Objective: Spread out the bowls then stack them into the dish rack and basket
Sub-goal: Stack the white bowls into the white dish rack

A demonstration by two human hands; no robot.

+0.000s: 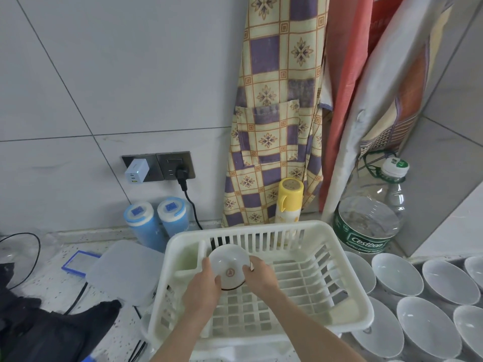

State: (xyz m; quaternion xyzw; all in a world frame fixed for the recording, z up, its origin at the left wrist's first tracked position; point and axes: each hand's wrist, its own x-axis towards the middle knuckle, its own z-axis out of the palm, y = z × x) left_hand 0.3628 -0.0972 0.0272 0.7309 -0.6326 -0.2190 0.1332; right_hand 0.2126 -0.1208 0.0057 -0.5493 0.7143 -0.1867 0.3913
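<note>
- Both hands on one bowl: my left hand curls round its left rim, my right hand pinches the right rim.
- I've got it tipped on edge, base facing me, at the rack's far-left corner, probably so it stands against the wall and leaves room for more.
- Spread bowls wait on the desk to the right, just beside the rack, within easy reach.

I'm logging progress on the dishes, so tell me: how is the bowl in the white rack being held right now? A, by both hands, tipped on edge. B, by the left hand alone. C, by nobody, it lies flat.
A: the left hand and right hand grip opposite sides of the bowl, its base facing the camera, inside the dish rack.
</note>
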